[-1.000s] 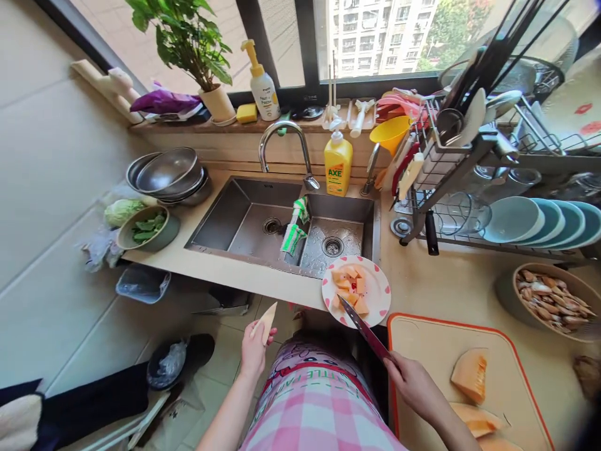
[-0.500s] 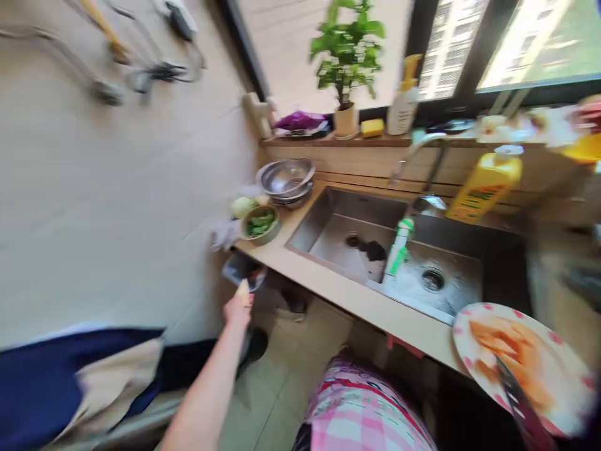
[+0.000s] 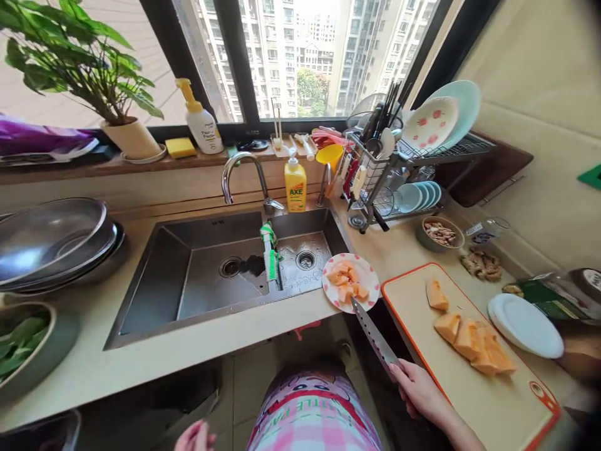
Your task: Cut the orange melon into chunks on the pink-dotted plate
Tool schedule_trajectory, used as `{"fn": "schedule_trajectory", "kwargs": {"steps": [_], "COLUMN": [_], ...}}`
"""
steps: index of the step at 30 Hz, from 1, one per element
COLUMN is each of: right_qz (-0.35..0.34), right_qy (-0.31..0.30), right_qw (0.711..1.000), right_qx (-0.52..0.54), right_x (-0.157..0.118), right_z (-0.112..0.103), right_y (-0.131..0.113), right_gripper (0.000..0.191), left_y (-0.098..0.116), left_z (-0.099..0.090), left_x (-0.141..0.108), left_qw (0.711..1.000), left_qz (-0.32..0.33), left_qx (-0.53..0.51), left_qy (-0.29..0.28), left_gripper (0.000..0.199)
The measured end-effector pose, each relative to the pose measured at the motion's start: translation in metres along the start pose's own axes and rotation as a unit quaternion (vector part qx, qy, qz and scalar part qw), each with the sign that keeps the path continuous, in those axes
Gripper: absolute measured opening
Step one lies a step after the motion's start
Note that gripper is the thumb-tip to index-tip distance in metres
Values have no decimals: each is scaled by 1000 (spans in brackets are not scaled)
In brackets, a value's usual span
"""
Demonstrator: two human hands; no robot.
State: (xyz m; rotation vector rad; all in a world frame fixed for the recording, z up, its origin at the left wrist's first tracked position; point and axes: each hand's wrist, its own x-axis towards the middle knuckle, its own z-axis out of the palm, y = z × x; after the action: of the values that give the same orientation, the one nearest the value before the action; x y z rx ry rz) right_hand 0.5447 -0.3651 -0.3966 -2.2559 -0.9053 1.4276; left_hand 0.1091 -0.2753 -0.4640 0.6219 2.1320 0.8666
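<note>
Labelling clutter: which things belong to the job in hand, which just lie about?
Likely the job:
- long silver perforated knife, in right hand
- pink-spotted white plate
- orange fruit chunks
- orange-rimmed cream board
- orange fruit wedges

Lying about:
- yellow AXE bottle
- yellow rectangular sponge
- stacked silvery metal bowls
- leafy plant in cream pot

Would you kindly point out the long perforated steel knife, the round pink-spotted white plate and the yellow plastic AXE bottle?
Long perforated steel knife (image 3: pixel 374 336), head view: mid-blade.
Round pink-spotted white plate (image 3: pixel 374 278), head view: right rim.
Yellow plastic AXE bottle (image 3: pixel 295 192), head view: front label.
</note>
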Motion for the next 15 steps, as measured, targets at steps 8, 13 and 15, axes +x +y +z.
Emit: {"fn": "schedule_trajectory", "kwargs": {"steps": [8,13,15], "right_qz": [-66,-124,-144], "right_qy": [-32,-3,-8], "right_qw": [997,989,985], "right_qx": [-21,-82,-96], "right_x": [10,23,28], "right_z": [-27,-55,-65], "right_y": [-8,-1,9], "right_gripper": [39,36,35], "left_y": [103,140,140], "left_z": [172,252,265], "left_x": [-104,-133,-135], "left_qw": [850,803,799], "left_qz": [392,470,475], "left_qx": [93,181,215], "left_qy": [-341,-318,-299], "left_gripper": [23,21,16]}}
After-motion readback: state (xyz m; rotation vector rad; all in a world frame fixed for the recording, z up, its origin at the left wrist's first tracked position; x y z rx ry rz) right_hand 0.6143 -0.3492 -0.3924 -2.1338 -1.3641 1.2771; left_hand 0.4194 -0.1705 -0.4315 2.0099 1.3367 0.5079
